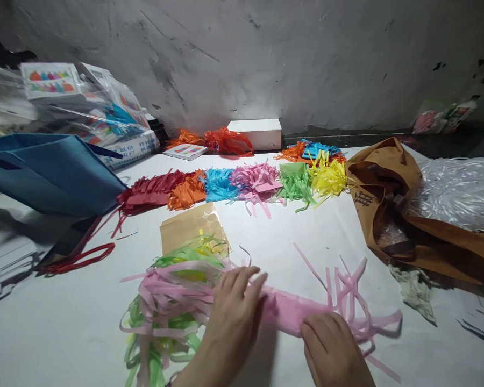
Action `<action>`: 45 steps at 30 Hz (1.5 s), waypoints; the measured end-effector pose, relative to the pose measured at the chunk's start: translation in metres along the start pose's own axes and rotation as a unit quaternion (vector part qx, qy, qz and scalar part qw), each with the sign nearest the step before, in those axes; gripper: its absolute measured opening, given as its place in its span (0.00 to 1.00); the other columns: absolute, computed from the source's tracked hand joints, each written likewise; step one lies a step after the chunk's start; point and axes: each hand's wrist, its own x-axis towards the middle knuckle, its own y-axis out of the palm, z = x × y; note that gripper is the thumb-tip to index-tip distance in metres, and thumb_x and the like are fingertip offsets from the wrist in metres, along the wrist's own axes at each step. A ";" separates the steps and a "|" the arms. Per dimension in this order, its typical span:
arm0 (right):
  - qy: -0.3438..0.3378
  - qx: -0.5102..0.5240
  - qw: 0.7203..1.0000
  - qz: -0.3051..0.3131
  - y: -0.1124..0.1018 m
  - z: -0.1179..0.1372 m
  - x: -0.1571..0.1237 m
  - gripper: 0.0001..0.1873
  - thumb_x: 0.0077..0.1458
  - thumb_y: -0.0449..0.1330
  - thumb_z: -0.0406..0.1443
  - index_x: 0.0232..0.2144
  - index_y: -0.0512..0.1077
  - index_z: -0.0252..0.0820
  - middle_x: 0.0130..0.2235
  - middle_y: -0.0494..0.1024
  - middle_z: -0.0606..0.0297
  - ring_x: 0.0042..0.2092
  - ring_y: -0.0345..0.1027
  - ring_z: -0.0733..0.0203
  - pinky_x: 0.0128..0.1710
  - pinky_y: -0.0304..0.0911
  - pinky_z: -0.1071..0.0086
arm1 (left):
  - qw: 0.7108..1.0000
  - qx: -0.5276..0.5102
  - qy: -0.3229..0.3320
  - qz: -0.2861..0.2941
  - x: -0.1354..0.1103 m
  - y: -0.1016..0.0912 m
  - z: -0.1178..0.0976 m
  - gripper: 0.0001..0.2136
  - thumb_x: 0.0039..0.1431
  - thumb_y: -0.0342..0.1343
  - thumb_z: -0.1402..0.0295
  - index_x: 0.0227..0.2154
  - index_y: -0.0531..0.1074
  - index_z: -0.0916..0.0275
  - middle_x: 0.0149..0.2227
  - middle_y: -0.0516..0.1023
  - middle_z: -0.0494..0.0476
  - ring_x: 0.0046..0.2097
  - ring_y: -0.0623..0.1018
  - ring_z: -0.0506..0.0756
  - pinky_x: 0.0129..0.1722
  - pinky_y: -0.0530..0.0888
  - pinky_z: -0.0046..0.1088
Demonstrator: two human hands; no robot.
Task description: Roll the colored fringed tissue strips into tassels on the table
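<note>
A pink tissue-paper tassel lies across the white table, with an uncut band in its middle and fringe strips at both ends. My left hand is closed on the left part of the band, its thumb side partly hidden. At the band's lower right edge, my right hand holds the paper with its fingers curled. The pink fringe on the left spreads over green paper fringe and some yellow strips. Just behind these sits a flat brown paper packet with a clear, shiny edge.
A row of fringe bundles runs behind: dark red, orange, blue, pink, green, yellow. A blue bag stands left, a brown cloth bag right, a white box by the wall.
</note>
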 end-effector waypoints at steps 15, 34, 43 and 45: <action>0.069 0.053 0.996 -0.026 -0.003 -0.008 -0.020 0.17 0.66 0.47 0.26 0.32 0.71 0.43 0.31 0.74 0.65 0.36 0.66 0.58 0.46 0.54 0.57 | 0.991 -0.119 0.065 0.002 -0.051 0.029 -0.005 0.11 0.61 0.49 0.82 0.33 0.71 0.58 0.32 0.77 0.49 0.36 0.73 0.55 0.52 0.58 0.41; -0.011 0.031 0.999 -0.020 0.009 0.006 0.008 0.17 0.63 0.46 0.22 0.35 0.73 0.40 0.31 0.74 0.65 0.36 0.66 0.59 0.52 0.55 0.55 | 0.997 -0.045 -0.060 0.029 -0.031 0.028 -0.006 0.08 0.60 0.54 0.77 0.28 0.72 0.59 0.31 0.75 0.52 0.35 0.72 0.59 0.48 0.59 0.43; 0.004 0.039 0.999 0.015 0.017 0.018 0.004 0.15 0.63 0.47 0.24 0.31 0.68 0.42 0.28 0.69 0.66 0.33 0.59 0.59 0.47 0.52 0.59 | 0.985 -0.147 0.088 -0.009 -0.036 0.024 -0.007 0.09 0.62 0.53 0.79 0.29 0.68 0.59 0.29 0.74 0.48 0.36 0.70 0.54 0.55 0.56 0.40; -0.001 0.031 0.999 0.024 0.016 0.016 0.000 0.16 0.62 0.46 0.22 0.28 0.66 0.42 0.27 0.66 0.67 0.32 0.57 0.59 0.46 0.53 0.60 | 0.986 -0.150 0.069 0.018 -0.039 0.024 -0.003 0.10 0.60 0.53 0.81 0.28 0.67 0.60 0.29 0.74 0.48 0.35 0.69 0.54 0.51 0.57 0.38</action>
